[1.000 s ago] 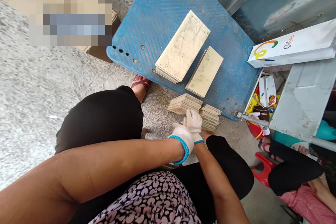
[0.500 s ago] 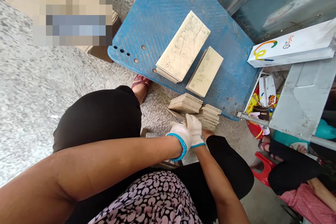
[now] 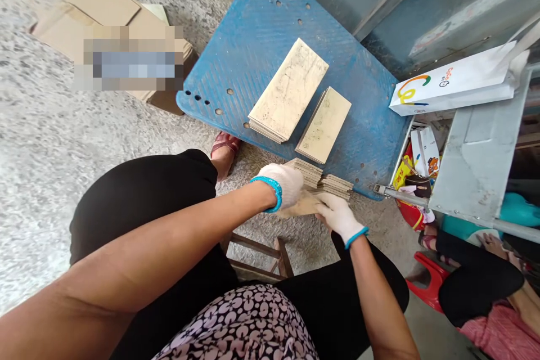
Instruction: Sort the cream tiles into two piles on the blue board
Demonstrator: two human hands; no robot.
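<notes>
White knit gloves with blue cuffs cover both hands. A thin wooden board (image 3: 300,206), blurred by motion, spans the gap between them above the floor. My left hand (image 3: 282,183) grips its left end, fingers mostly hidden behind the glove's back. At the other end, my right hand (image 3: 337,215) has its fingers closed on the board. Just beyond the hands stand a stack of boards (image 3: 307,172) and a second stack (image 3: 336,185) beside it. Farther off, a larger board stack (image 3: 291,90) and a narrower board stack (image 3: 324,126) lie on a blue plastic platform (image 3: 236,56).
Flattened cardboard (image 3: 101,5) lies on the rough floor at left. At right are a white paper bag (image 3: 455,81), a grey metal surface (image 3: 472,152) and wrappers. A wooden stool frame (image 3: 261,250) shows below my hands. Another person sits by a red stool (image 3: 428,281).
My hands have moved apart, the left one leftward and up, the right one rightward. A board now shows between them. The view has shifted slightly.
</notes>
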